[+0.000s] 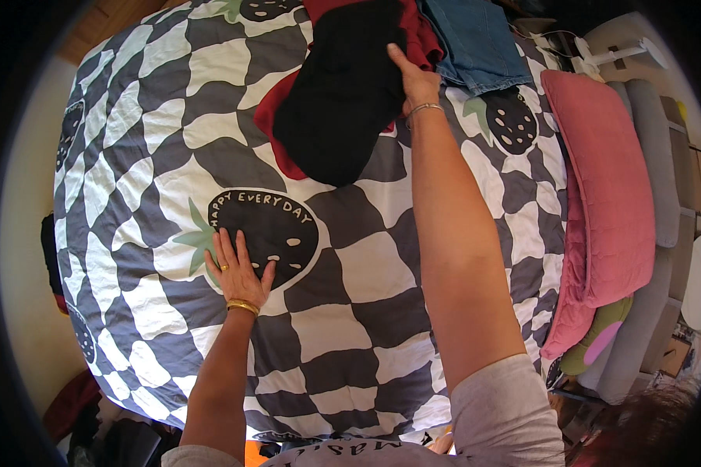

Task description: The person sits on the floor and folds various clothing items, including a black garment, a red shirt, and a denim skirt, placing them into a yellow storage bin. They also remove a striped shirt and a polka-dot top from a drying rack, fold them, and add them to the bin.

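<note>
A folded black garment (339, 99) lies over a red garment (280, 154) at the far middle of a checkered bedspread (380, 262) printed with strawberries. My right hand (419, 82) reaches out to the black garment's right edge, thumb on top of the cloth and fingers hidden beneath; whether it grips cannot be told. Just right of that hand lies a folded pair of blue denim jeans (479, 44), touching the red cloth. My left hand (239, 268) rests flat on a printed strawberry, fingers apart and holding nothing.
A pink quilted pillow or folded quilt (601, 192) lies along the bed's right side, with a green cushion (596, 338) at its near end. Beyond are the grey padded headboard (648, 163) and a white lamp (619, 55). Dark and red items (79, 403) are at lower left.
</note>
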Motion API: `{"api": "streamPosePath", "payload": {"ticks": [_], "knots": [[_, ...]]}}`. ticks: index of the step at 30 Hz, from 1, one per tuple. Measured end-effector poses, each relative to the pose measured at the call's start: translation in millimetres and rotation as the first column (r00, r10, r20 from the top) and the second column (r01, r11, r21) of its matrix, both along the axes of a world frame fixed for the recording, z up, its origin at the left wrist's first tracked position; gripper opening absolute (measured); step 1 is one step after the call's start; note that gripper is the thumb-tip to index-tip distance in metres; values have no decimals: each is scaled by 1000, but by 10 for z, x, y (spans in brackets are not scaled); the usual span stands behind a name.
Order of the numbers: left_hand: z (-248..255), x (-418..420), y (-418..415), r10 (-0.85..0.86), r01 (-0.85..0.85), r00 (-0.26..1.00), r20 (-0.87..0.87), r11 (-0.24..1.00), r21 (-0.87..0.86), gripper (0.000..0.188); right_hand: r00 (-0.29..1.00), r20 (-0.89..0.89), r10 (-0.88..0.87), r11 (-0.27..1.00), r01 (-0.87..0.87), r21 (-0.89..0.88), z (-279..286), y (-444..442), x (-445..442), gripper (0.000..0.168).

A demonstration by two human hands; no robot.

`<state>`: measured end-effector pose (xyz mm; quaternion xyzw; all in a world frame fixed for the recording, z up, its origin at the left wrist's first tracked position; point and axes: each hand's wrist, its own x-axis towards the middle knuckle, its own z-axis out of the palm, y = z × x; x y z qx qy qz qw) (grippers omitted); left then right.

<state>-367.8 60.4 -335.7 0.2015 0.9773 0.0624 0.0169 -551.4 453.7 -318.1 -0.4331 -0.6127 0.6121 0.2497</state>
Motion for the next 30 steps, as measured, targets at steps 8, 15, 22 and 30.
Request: {"api": "streamPosePath", "payload": {"ticks": [8,15,22,30], "knots": [[-37,4,-44,12,-12,1000,-3,1000,4,78,992,-108,69,943,-100,-318,133,-294,-70,62],[-21,16,-26,11,-11,1000,2,1000,1,78,912,-371,172,854,-326,-405,364,-455,558,37],[-45,2,-32,3,-3,1000,-7,1000,4,81,963,52,264,882,-220,-418,540,-951,2489,40],[-172,-15,-98,6,-10,999,-49,997,-72,82,781,218,585,473,-110,-874,888,-1441,4910,62]]}}
